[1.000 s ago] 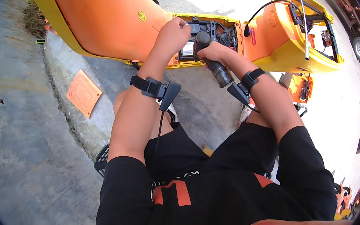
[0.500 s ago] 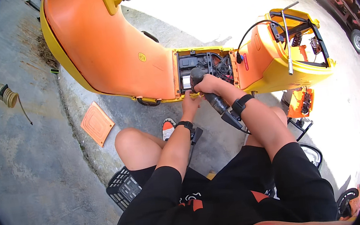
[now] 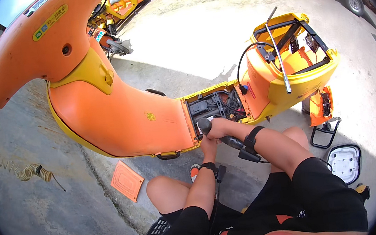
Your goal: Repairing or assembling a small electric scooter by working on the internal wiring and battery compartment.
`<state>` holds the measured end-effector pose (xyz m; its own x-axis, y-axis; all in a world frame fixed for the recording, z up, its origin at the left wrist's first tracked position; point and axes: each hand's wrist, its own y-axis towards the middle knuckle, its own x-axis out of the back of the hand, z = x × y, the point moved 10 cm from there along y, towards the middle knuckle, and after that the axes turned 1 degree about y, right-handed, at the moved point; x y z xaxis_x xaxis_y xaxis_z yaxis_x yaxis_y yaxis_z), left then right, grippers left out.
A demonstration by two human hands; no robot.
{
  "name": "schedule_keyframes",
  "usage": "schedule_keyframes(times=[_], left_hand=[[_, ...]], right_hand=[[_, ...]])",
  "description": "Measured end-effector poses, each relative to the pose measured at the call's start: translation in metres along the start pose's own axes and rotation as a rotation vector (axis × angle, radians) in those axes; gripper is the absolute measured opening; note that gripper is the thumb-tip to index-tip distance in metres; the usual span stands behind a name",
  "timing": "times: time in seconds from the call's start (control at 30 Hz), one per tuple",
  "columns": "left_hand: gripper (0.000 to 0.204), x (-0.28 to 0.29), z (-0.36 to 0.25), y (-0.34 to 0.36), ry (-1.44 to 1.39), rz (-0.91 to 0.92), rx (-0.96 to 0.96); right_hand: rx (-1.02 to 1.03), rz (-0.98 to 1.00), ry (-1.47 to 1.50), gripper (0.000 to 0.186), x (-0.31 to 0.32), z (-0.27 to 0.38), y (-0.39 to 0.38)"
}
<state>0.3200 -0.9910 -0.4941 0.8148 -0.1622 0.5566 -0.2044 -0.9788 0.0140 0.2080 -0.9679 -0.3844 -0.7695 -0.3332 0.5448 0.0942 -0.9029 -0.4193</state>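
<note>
My right hand [image 3: 217, 129] is wrapped round a black corded power tool [image 3: 232, 142], whose rounded end [image 3: 205, 125] is over the near edge of an uncovered compartment. My left hand [image 3: 209, 147] is just below that end, close against the compartment's near rim; its fingers are largely hidden. Inside the compartment [image 3: 205, 105] are black housings and tangled wires. It lies in the footboard of an orange and yellow scooter [image 3: 161, 125]. What the tool's tip touches cannot be seen.
An orange cover panel [image 3: 127, 180] lies on the concrete, left of my knees. A metal T-bar [image 3: 278, 57] leans across the scooter's open rear frame. Nearby are a black crate [image 3: 157, 230], a coiled hose [image 3: 26, 172], an upturned seat [image 3: 345, 164] and an orange part [image 3: 320, 106].
The view has shifted, bringing in the scooter's front end and parked scooters beyond. Both hands stay at the compartment, the right still gripping the power tool.
</note>
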Motion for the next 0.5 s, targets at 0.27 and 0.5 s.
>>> schedule_keyframes(times=[0.27, 0.5], left_hand=[[0.022, 0.005, -0.022, -0.004, -0.089, -0.08, -0.088], [0.025, 0.003, -0.01, 0.005, -0.034, -0.093, -0.224]], right_hand=[[0.036, -0.081, -0.128, 0.035, 0.005, 0.002, -0.001], [0.039, -0.08, -0.137, 0.037, 0.008, 0.014, -0.02]])
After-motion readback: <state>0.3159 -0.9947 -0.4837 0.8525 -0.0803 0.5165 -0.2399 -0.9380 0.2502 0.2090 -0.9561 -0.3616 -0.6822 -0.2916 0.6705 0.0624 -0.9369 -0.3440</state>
